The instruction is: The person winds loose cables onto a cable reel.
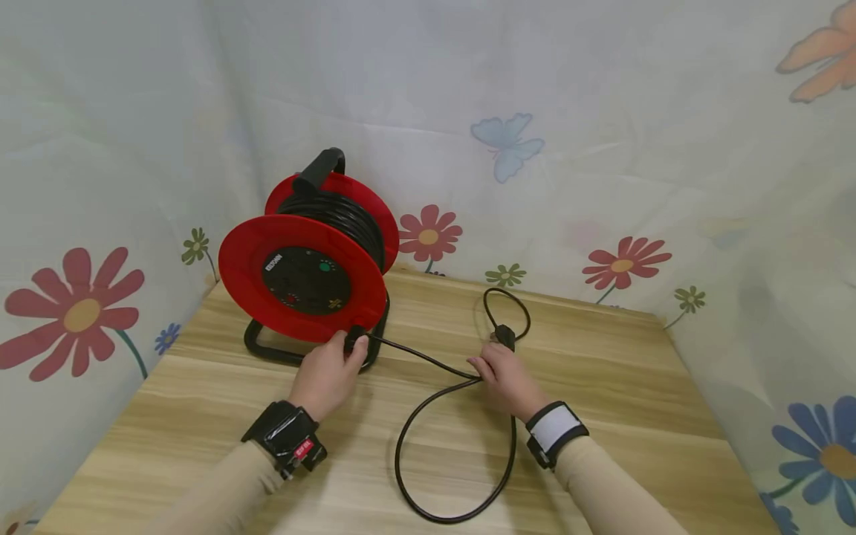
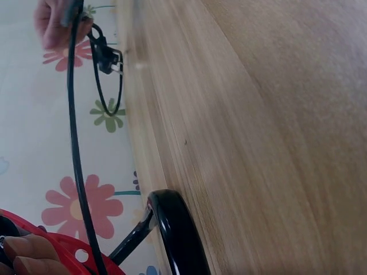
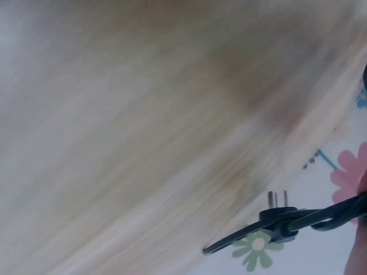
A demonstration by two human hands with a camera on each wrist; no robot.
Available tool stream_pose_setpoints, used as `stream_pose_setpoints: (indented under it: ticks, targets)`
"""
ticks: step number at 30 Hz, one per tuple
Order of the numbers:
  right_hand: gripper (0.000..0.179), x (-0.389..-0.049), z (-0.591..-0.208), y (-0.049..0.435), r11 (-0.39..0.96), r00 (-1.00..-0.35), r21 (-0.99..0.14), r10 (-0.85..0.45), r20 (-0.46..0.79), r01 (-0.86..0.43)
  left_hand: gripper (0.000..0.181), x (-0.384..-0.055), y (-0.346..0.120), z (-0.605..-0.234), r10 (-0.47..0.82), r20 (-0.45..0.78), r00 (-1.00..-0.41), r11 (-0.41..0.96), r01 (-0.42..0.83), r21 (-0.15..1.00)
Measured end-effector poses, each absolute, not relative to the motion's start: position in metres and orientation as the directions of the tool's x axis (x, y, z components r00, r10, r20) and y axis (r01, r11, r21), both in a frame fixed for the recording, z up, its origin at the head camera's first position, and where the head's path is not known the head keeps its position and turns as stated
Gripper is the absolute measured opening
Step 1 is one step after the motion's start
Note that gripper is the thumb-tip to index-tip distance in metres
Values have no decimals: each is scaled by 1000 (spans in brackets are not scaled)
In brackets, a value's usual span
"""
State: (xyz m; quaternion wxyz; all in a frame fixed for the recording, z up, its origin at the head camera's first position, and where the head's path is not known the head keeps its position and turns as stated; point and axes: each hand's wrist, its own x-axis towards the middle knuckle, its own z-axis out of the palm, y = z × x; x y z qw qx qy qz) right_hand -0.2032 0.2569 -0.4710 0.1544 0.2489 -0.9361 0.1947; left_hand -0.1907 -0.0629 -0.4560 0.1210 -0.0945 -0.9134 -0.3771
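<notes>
- While the cable reel point(image 1: 304, 279) is stood on its black frame point(image 1: 267, 351) toward the left rear of the wooden table point(image 1: 642, 386), a black knob point(image 1: 356, 338) low on its front red disc is gripped by the left hand point(image 1: 328, 375).
- Right of the reel, the black cable point(image 1: 421, 359) is pinched by the right hand point(image 1: 507, 377).
- Between the hands, one length is strung; a large loop is spread nearer the wearer.
- The plug point(image 1: 505, 336) is seen just beyond the right fingers, its metal pins exposed, a small loop curved behind it.
- More turns are wound between the discs, under a black carry handle point(image 1: 319, 169).
</notes>
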Motion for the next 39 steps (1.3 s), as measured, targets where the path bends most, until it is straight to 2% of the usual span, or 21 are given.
stream_pose_setpoints:
  ticks: [2, 9, 14, 18, 21, 27, 31, 34, 39]
  targets:
    - [31, -201, -468, 261, 797, -836, -320, -378, 397, -512, 42, -191, -64, -456, 82, 290, -953, 702, 262, 662]
    - [42, -185, -460, 294, 774, -894, -492, -206, 399, -398, 44, -193, -65, -457, 90, 279, -956, 713, 257, 652]
    - [46, -168, -456, 340, 795, -888, -506, -87, 451, -335, 43, -193, -67, -461, 90, 268, -959, 717, 249, 651]
    - [49, -149, -457, 376, 825, -911, -510, -14, 413, -244, 42, -193, -71, -464, 85, 257, -963, 732, 235, 639]
    - [47, -137, -459, 398, 872, -924, -429, -66, 377, -237, 43, -194, -72, -465, 88, 251, -964, 737, 232, 634]
    - [43, -125, -455, 434, 945, -915, -55, -296, 276, -322, 43, -195, -72, -463, 99, 245, -965, 734, 237, 636]
    - [39, -124, -447, 459, 951, -933, 125, -303, 195, -283, 43, -195, -72, -463, 96, 238, -966, 734, 231, 638]
    - [40, -125, -442, 473, 960, -954, 165, -253, 158, -227, 42, -196, -72, -463, 97, 237, -967, 733, 230, 640]
    - [41, -123, -442, 480, 971, -973, 160, -198, 119, -178, 42, -197, -71, -465, 104, 244, -964, 732, 241, 637]
